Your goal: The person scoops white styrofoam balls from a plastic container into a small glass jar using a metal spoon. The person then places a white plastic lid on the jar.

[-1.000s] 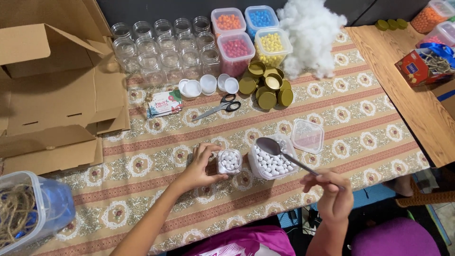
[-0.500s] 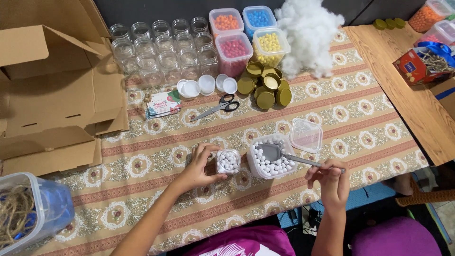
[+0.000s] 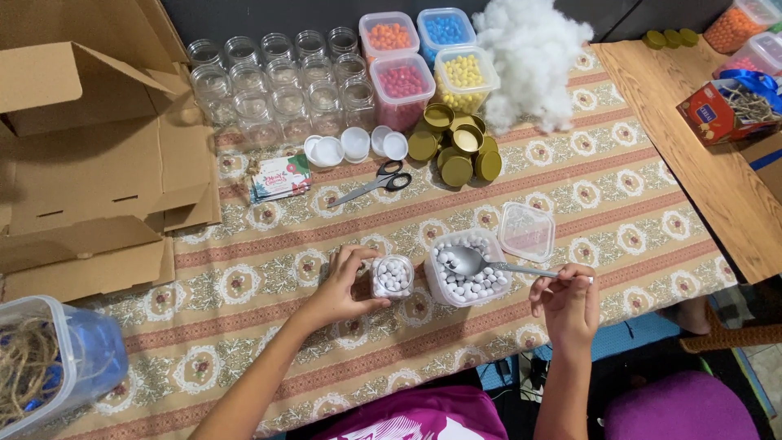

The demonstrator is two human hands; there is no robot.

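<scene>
The left hand (image 3: 338,289) wraps its fingers around a small jar (image 3: 393,275) of white beads on the tabletop (image 3: 269,326). The right hand (image 3: 568,303) pinches a spoon (image 3: 472,261) over the bead tub (image 3: 464,269). Beyond lie a lid (image 3: 527,231), scissors (image 3: 376,184), gold lids (image 3: 456,151) and empty jars (image 3: 277,81).

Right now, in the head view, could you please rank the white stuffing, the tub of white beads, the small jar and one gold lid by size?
1. White stuffing
2. Tub of white beads
3. Small jar, held by the left hand
4. Gold lid, which looks close to the jar; unsure.
</scene>
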